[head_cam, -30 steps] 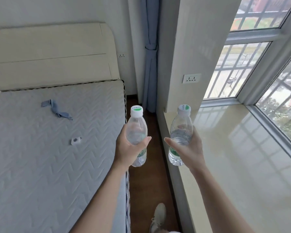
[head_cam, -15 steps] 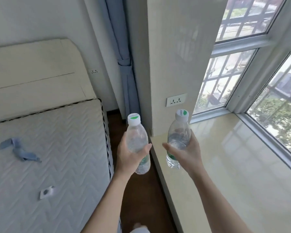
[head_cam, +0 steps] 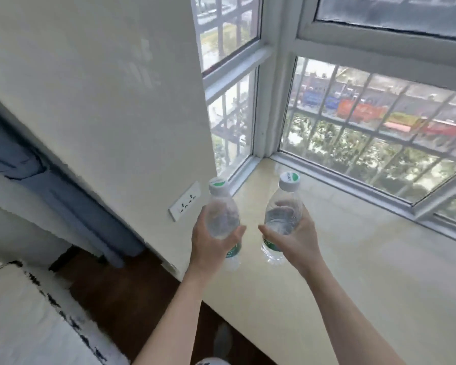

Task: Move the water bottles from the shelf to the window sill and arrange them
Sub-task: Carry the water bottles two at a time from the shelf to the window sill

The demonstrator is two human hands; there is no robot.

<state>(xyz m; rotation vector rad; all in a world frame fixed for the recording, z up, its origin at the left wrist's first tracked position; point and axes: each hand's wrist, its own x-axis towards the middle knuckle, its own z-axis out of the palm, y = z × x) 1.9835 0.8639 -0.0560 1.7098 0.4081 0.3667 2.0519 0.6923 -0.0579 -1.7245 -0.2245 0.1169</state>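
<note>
I hold two clear plastic water bottles with white caps and green labels, both upright. My left hand [head_cam: 211, 243] grips the left bottle [head_cam: 221, 209] around its middle, above the near left corner of the window sill. My right hand [head_cam: 296, 238] grips the right bottle [head_cam: 283, 209], which hangs over the glossy cream window sill [head_cam: 366, 272]. Neither bottle's base clearly touches the sill. The two bottles are about a hand's width apart. The shelf is out of view.
A cream wall pillar with a power socket [head_cam: 184, 204] stands just left of the bottles. Window frames [head_cam: 274, 101] with outside bars close the sill's far and left sides. A blue curtain [head_cam: 63, 196], dark wood floor [head_cam: 121, 293] and a mattress corner [head_cam: 29, 322] lie at the left.
The view has swung right and toward the window, away from the bed. Both hands with their bottles have moved over the sill's near left corner.
</note>
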